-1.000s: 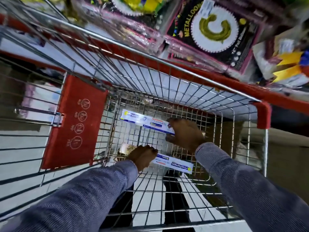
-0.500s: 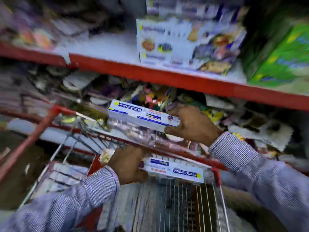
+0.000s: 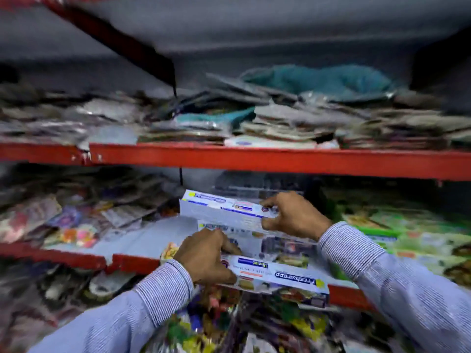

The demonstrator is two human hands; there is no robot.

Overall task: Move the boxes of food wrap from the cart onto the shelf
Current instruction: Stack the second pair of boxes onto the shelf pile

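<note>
Nearest, two arms in pale blue pin-striped sleeves reach forward over a blurred heap of shiny multicoloured packets [image 3: 216,324] below the front edge of the red-edged metal shelf [image 3: 254,160]. The left hand [image 3: 206,256] is closed around the left end of a long white and blue cardboard box of food wrap [image 3: 277,276], fingers on top and thumb underneath; this box lies roughly level, its printed brand name upside down to the camera, and it hangs just in front of the red front lip of the lower shelf board. Farther in, the right hand [image 3: 293,215] pinches the right end of a second long white and blue food wrap box [image 3: 221,208], which is tilted slightly, its left end higher, and sits above the lower shelf board over a stack of similar white boxes [image 3: 280,240]; whether it touches them cannot be told through the blur. To the right of that stack lie green printed cartons [image 3: 407,233]. Left of it, loose flat packets [image 3: 76,220] cover the board. On the shelf board above, piles of flat wrapped packs [image 3: 293,121] and a teal bundle [image 3: 318,80] lie along the back.
</note>
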